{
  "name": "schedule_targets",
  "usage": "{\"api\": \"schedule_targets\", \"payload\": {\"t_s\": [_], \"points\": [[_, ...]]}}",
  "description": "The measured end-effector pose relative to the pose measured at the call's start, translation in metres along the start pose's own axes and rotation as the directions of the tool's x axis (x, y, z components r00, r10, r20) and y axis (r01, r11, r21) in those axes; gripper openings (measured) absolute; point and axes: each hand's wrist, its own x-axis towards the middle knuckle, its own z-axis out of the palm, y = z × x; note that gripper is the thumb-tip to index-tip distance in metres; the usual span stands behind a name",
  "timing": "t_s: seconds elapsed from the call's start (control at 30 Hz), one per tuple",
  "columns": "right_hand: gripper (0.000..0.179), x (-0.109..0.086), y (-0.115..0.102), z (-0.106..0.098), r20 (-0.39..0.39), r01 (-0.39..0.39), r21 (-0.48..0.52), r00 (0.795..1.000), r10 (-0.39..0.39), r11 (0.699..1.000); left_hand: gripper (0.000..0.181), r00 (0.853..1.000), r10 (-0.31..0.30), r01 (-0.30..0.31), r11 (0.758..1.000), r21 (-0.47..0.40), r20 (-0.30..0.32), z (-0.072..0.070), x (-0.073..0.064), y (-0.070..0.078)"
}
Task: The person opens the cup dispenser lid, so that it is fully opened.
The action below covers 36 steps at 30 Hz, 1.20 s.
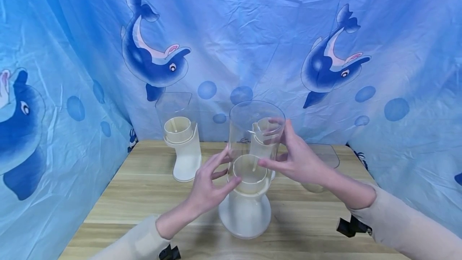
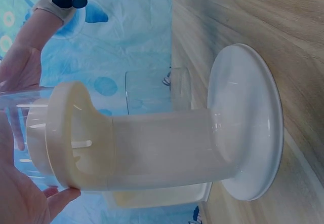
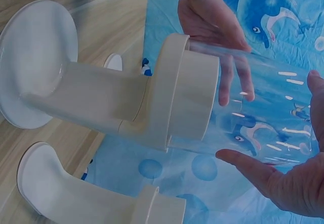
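At the front of the table, a white stand [image 1: 245,220] with a round base and a cream ring collar [image 2: 63,133] stands upright. A clear, open-topped cylinder [image 1: 238,131] is upright over this collar, its lower end around the inner ring. My right hand [image 1: 301,161] grips the cylinder from the right, thumb in front and fingers behind. Low on the left side, my left hand [image 1: 207,189] curves round the cylinder's bottom, its thumb at the collar. In the right wrist view, the left fingers [image 3: 243,77] show through the clear wall.
A similar white stand [image 1: 187,157] is at the back left, with a clear container [image 1: 173,101] overlapping it. Another stand [image 1: 258,147] shows behind the cylinder. A clear container [image 1: 328,155] lies behind my right forearm. A blue dolphin-print curtain [image 1: 234,31] borders the wooden table [image 1: 119,204].
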Motion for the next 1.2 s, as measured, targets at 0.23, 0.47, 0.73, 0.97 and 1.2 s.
{"api": "schedule_targets", "payload": {"t_s": [0.23, 0.47, 0.73, 0.97, 1.2], "points": [[0.095, -0.003, 0.002, 0.002, 0.000, 0.002, -0.013, 1.000, -0.002, 1.000, 0.088, 0.999, -0.012, 0.018, 0.991, -0.133, 0.046, -0.004, 0.006, -0.011], [0.096, -0.003, 0.004, 0.002, -0.003, 0.015, -0.007, 1.000, -0.015, 1.000, 0.084, 0.978, 0.107, -0.021, 0.906, -0.423, 0.180, -0.012, 0.029, -0.031], [0.098, -0.003, 0.007, 0.000, -0.003, 0.012, -0.014, 1.000, -0.012, 1.000, 0.068, 0.965, 0.185, -0.049, 0.821, -0.570, 0.183, -0.005, 0.035, -0.043], [0.097, -0.002, 0.013, -0.004, 0.035, 0.053, 0.027, 0.998, -0.053, 0.998, 0.071, 0.977, 0.142, -0.043, 0.862, -0.505, 0.160, -0.004, 0.030, -0.038], [0.095, 0.000, 0.021, -0.007, 0.068, 0.126, 0.037, 0.989, -0.129, 0.991, 0.078, 0.975, 0.178, -0.102, 0.889, -0.446, 0.131, -0.004, 0.026, -0.037]]}}
